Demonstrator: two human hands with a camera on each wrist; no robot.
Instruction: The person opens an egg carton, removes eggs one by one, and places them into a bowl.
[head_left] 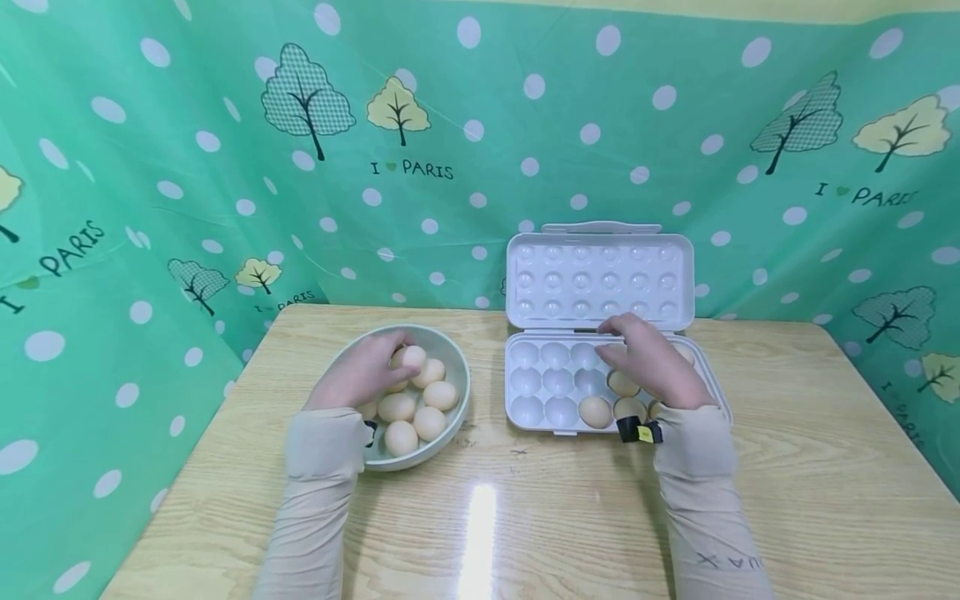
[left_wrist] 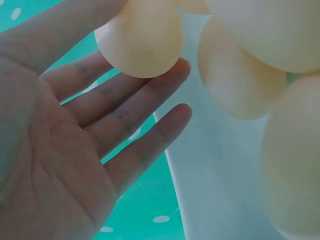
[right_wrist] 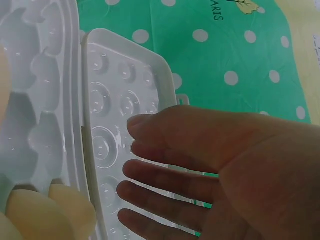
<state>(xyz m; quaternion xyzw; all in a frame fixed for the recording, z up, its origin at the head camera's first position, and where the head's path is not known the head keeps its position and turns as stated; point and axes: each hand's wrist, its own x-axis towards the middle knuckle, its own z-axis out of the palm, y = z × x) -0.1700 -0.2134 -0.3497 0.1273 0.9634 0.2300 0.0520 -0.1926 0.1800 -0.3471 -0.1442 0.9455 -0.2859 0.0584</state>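
Over the pale green bowl [head_left: 463, 408] my left hand [head_left: 358, 373] pinches an egg [left_wrist: 142, 42] between thumb and fingers. More eggs [head_left: 431, 423] lie beneath and beside it in the bowl. My right hand [head_left: 651, 360] hovers above the white egg carton [head_left: 542, 382], fingers loosely extended and nothing in them. Eggs [head_left: 596, 412] sit in cups on the carton's right side and front row, some hidden by the right hand and wrist. In the right wrist view, the fingers [right_wrist: 165, 175] overlap the carton's raised lid [right_wrist: 107, 85].
The lid stands upright behind the tray, against a green dotted curtain [head_left: 450, 242]. Bare cups [head_left: 526, 354] fill the carton's left part. Bowl and carton stand side by side on a wooden table [head_left: 570, 517], with a strip of tabletop between them.
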